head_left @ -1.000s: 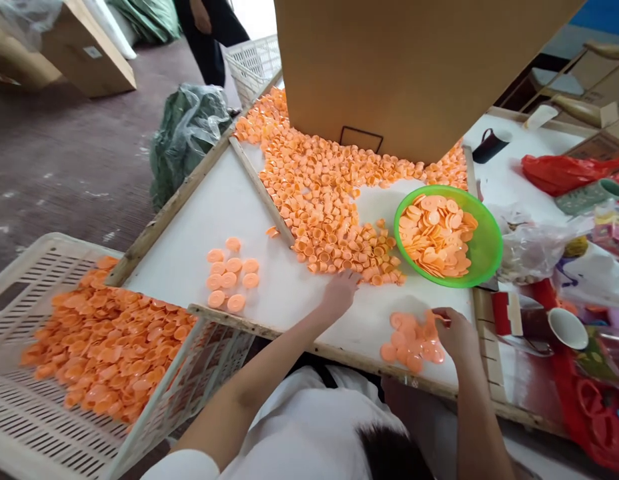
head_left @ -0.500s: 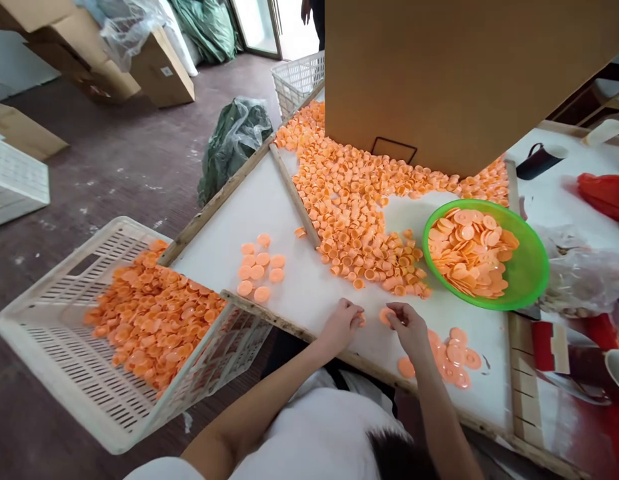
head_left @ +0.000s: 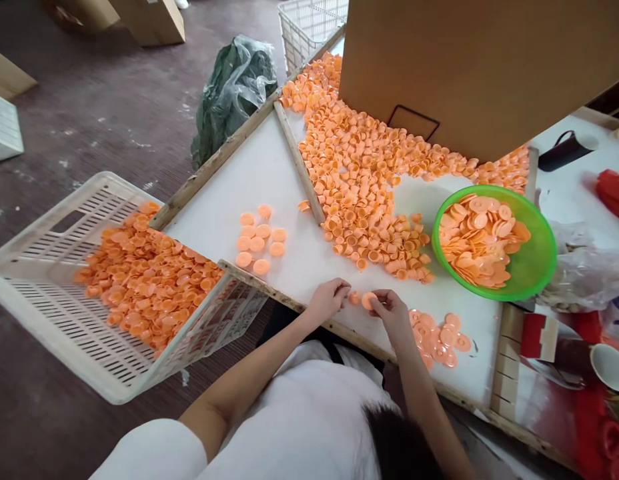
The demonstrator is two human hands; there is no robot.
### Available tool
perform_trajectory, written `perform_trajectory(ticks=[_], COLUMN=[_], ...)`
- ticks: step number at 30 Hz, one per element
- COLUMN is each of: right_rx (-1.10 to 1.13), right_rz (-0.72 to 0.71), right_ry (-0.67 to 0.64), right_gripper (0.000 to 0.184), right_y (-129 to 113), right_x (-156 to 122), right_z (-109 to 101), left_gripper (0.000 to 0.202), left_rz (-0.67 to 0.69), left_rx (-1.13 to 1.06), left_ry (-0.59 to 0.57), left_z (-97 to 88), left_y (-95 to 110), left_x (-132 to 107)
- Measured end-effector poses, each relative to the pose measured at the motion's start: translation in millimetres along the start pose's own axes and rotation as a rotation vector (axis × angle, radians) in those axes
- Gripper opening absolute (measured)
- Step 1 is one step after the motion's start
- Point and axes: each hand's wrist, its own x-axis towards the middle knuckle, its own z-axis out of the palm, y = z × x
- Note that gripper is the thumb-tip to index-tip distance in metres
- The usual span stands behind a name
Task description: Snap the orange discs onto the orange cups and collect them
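Note:
Above the white tabletop [head_left: 309,273], my left hand [head_left: 329,301] is closed, pinching a small orange plastic cup [head_left: 354,298] by its side. Facing it, my right hand [head_left: 392,317] is closed on a round orange plastic disc [head_left: 368,301]. Cup and disc are close together; whether they touch I cannot tell. Beside my right wrist lies a loose group of flat orange discs [head_left: 442,339]. Several orange round pieces [head_left: 261,245] stand spaced apart to the left of my left hand. Beyond both hands spreads a heap of small orange cups [head_left: 359,180].
A green bowl [head_left: 537,267] of orange discs stands on the right. At the left, a white plastic crate [head_left: 54,313] holds many orange pieces. Wooden strips [head_left: 214,160] edge the table. A large cardboard box [head_left: 469,73] rises at the back; a dark mug [head_left: 567,152] lies to its right.
My hands have come closer together, bringing the cup and the disc nearly end to end. The whole view has tilted downward.

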Motion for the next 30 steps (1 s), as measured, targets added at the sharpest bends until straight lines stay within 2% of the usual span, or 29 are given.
perform_trajectory(ticks=[4, 7, 13, 20, 26, 30], right_rx=[-0.038, -0.081, -0.145, -0.302, -0.252, -0.349], right_rz=[-0.002, 0.029, 0.076, 0.126, 0.053, 0.002], right_ry=[-0.059, -0.072, -0.159, -0.144, -0.195, -0.198], right_gripper=[0.033, 0.033, 0.030, 0.019, 0.025, 0.025], right_y=[-1.6, -1.2, -5.4, -6.7, -5.2, -9.9], right_x=[2.3, 5.4, 11.5, 24.7, 19.6, 14.2], right_z=[19.0, 25.2, 22.3, 20.2, 13.8, 17.1], left_gripper=[0.025, 0.026, 0.026, 0.020, 0.014, 0.011], left_rz=[-0.027, -0.052, -0.134, -0.183, -0.237, -0.192], left_rx=[-0.049, -0.094, -0.174, -0.097, -0.125, -0.112], left_ry=[-0.055, -0.120, -0.211, -0.194, -0.282, -0.249], left_z=[-0.9, -1.5, -5.2, -5.3, -11.6, -9.6], left_y=[0.7, -0.5, -4.3, 1.9, 8.8, 2.7], left_x=[1.2, 4.3, 10.7, 15.7, 20.8, 19.6])
